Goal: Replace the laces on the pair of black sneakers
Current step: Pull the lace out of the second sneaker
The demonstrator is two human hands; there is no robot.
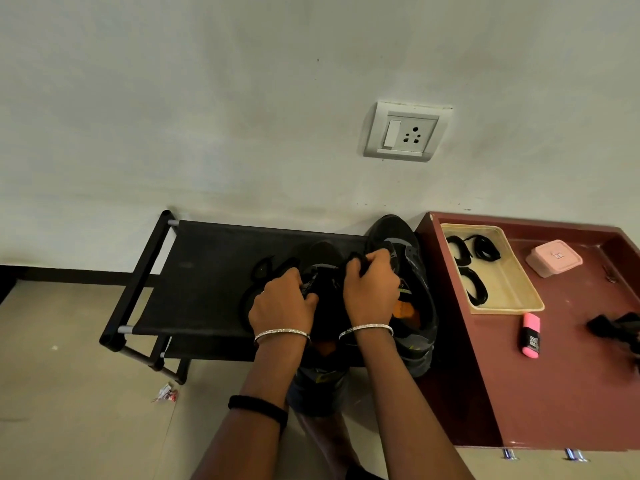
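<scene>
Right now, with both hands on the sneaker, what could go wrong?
The sneaker gripped by the left hand and right hand seems to overhang the shoe rack's front edge; a pull may tip it off. The loose black lace on the black rack is hard to see and may mix with the tray's coiled laces.

Two sneakers [322, 254] [417, 303], three lace bundles [459, 249] [486, 247] [476, 285], one tray [519, 289], one box [553, 258], one highlighter [531, 336].

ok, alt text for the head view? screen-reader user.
A left hand and right hand grip a black sneaker at a black shoe rack, the second sneaker beside it. To the right, a beige tray on a maroon cabinet holds coiled black laces.
</scene>
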